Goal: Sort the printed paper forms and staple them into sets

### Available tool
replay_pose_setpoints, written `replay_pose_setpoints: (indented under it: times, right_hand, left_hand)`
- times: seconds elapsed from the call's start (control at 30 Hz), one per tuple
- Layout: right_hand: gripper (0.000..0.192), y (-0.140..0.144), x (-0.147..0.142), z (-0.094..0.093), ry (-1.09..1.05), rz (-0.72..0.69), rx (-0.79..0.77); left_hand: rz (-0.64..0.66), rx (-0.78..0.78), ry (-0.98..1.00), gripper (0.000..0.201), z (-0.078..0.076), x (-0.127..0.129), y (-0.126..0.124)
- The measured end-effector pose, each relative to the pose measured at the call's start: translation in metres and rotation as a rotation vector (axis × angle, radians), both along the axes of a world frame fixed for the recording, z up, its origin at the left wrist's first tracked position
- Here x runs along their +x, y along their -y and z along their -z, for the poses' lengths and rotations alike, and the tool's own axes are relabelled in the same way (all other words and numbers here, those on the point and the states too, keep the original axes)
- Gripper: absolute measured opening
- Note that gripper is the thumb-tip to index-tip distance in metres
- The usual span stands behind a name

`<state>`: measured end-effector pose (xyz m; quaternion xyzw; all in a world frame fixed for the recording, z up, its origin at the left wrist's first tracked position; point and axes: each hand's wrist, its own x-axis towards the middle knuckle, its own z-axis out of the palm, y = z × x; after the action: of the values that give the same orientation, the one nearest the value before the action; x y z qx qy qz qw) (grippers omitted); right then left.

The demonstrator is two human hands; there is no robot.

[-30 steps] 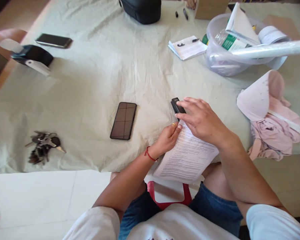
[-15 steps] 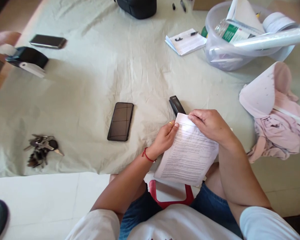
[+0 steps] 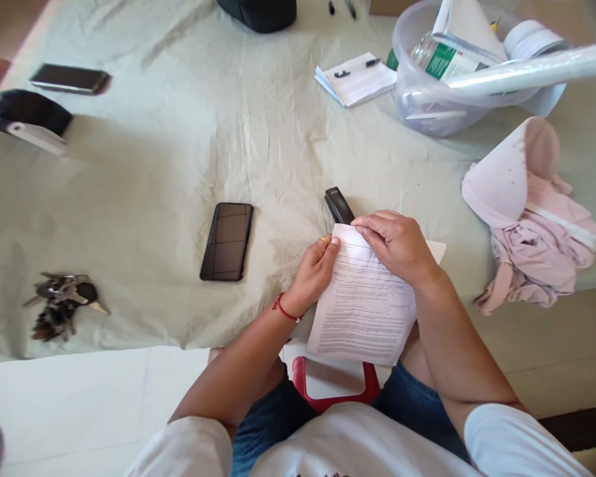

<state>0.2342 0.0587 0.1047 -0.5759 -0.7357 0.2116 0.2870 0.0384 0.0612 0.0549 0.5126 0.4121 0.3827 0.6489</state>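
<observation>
A printed sheaf of paper (image 3: 365, 311) juts over the table's near edge above my lap. My left hand (image 3: 314, 271) pinches its upper left edge. My right hand (image 3: 395, 242) grips the top of the same paper, fingers curled over the corner. A black stapler (image 3: 338, 205) lies on the cloth just beyond the paper's top corner, apart from both hands. More white paper (image 3: 436, 250) shows under my right wrist.
On the pale tablecloth (image 3: 179, 152) lie a dark phone (image 3: 227, 240), a key bunch (image 3: 62, 305), another phone (image 3: 69, 78), a notepad with pen (image 3: 356, 78), a clear tub (image 3: 427, 99) of bottles and rolls, and pink cloth (image 3: 536, 245). A red stool (image 3: 332, 387) is below.
My right hand left the stapler and came back onto the top of the paper. The stapler now lies alone on the cloth. The view drifted slightly.
</observation>
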Motion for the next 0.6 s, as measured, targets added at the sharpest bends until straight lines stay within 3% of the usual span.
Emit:
replay_pose_setpoints:
  times: [0.3,0.47,0.6]
  right_hand:
    - [0.029,-0.001,0.0,-0.003,-0.051,-0.083,-0.104]
    - [0.03,-0.003,0.005,-0.004,-0.065,-0.063,-0.153]
    - [0.03,-0.002,0.028,-0.01,-0.065,-0.062,-0.287]
  left_hand:
    - [0.028,-0.039,0.0,0.056,-0.003,-0.002,0.001]
    - [-0.072,0.166,-0.199,0.064,-0.004,-0.006,-0.003]
    - [-0.126,0.304,-0.375,0.064,-0.005,-0.015,-0.011]
